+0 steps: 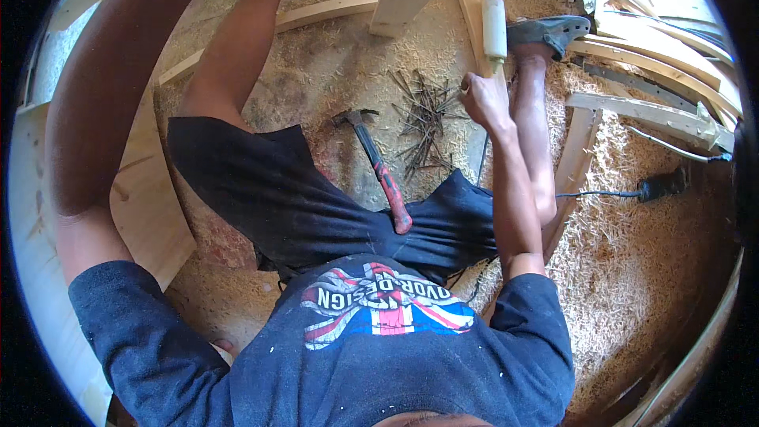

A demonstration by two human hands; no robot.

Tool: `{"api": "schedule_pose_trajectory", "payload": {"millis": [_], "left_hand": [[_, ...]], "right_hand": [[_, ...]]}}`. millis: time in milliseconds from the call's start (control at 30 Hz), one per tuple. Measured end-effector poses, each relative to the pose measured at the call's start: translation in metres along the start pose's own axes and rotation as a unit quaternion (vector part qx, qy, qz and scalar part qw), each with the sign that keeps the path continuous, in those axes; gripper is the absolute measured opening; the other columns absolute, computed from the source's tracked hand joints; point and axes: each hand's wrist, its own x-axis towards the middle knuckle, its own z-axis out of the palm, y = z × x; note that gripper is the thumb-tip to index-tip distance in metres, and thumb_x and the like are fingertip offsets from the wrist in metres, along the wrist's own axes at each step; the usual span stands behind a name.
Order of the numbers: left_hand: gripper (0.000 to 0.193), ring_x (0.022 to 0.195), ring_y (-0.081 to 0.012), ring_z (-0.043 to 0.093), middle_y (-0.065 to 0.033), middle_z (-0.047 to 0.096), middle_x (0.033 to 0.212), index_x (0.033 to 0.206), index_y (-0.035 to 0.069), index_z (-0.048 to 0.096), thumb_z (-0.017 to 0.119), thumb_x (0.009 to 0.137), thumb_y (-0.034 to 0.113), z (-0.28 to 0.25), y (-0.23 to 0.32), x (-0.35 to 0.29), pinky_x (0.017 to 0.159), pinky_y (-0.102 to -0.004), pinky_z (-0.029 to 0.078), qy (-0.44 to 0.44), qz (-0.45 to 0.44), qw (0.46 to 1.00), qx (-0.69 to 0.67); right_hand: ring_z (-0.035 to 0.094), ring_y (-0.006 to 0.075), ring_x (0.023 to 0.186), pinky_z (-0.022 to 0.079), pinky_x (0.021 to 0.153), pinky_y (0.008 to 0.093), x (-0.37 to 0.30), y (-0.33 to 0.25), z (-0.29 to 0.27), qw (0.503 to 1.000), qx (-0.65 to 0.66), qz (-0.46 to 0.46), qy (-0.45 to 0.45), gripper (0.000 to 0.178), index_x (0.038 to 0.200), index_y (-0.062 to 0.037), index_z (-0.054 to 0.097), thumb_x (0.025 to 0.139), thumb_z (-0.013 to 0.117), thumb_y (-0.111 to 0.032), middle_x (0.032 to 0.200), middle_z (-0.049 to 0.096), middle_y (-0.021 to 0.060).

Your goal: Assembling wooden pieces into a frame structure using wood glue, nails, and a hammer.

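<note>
White bottle (494, 28) just beyond my right hand (484, 101), whose fingers are curled; whether they pinch its tip, I cannot tell. Loose nails (427, 120) lie left of that hand, a red-handled hammer (388, 190) nearer my body; my left hand is outside the view, its state indeterminable.

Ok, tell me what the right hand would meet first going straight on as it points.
Likely the pale wooden strip ahead of the right hand; the white bottle sits slightly right of that line. Depth is unclear.
</note>
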Motion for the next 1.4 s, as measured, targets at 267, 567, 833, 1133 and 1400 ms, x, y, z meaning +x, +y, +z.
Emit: {"api": "schedule_pose_trajectory", "payload": {"millis": [267,567,833,1133,1400], "left_hand": [[0.033,0.062,-0.0322,0.067,-0.0195,0.070,0.073,0.081,-0.001,0.075,0.083,0.070,0.030,-0.005,-0.007,-0.007,0.062,-0.0420,0.053,-0.025,-0.028,0.992,-0.119],[0.030,0.076,-0.0216,0.071,-0.0104,0.073,0.081,0.094,0.002,0.076,0.080,0.081,0.029,-0.003,0.006,-0.006,0.073,-0.0367,0.057,-0.080,-0.073,0.989,0.098],[0.043,0.097,-0.0347,0.068,-0.0158,0.070,0.100,0.100,0.006,0.076,0.086,0.068,0.032,0.014,-0.001,-0.005,0.085,-0.0452,0.054,-0.016,-0.044,0.999,0.021],[0.038,0.092,-0.0347,0.070,-0.0152,0.071,0.094,0.094,0.006,0.076,0.086,0.067,0.031,0.005,0.008,-0.005,0.081,-0.0462,0.054,-0.039,-0.063,0.997,0.019],[0.036,0.086,-0.0348,0.071,-0.0147,0.071,0.089,0.096,0.005,0.077,0.086,0.067,0.024,0.011,0.001,-0.007,0.076,-0.0456,0.055,-0.017,-0.052,0.998,0.009]], "right_hand": [[0.067,0.0377,0.100,0.052,0.084,0.0482,0.049,-0.025,0.040,0.998,0.041,-0.021,-0.037,0.018,0.099,-0.0064,0.070,0.089,0.065,-0.020,0.094,0.070,0.0206],[0.071,0.0329,0.083,0.059,0.070,0.0426,0.049,-0.026,-0.091,0.986,0.016,-0.037,0.163,0.006,0.088,-0.0008,0.065,0.084,0.065,-0.006,0.093,0.069,0.0223],[0.069,0.0136,0.083,0.058,0.075,0.0266,0.018,-0.196,-0.282,0.832,0.365,-0.190,0.371,0.059,0.148,-0.0036,0.048,0.091,0.063,0.001,0.101,0.069,0.0082],[0.072,0.0200,0.089,0.062,0.076,0.0368,0.041,-0.184,-0.269,0.882,0.225,-0.242,0.336,0.051,0.140,-0.0178,0.057,0.092,0.069,-0.005,0.096,0.071,0.0112],[0.073,0.0235,0.090,0.061,0.081,0.0384,0.050,-0.185,-0.265,0.874,0.255,-0.264,0.318,0.056,0.143,-0.0191,0.055,0.091,0.069,-0.004,0.098,0.072,0.0121]]}}
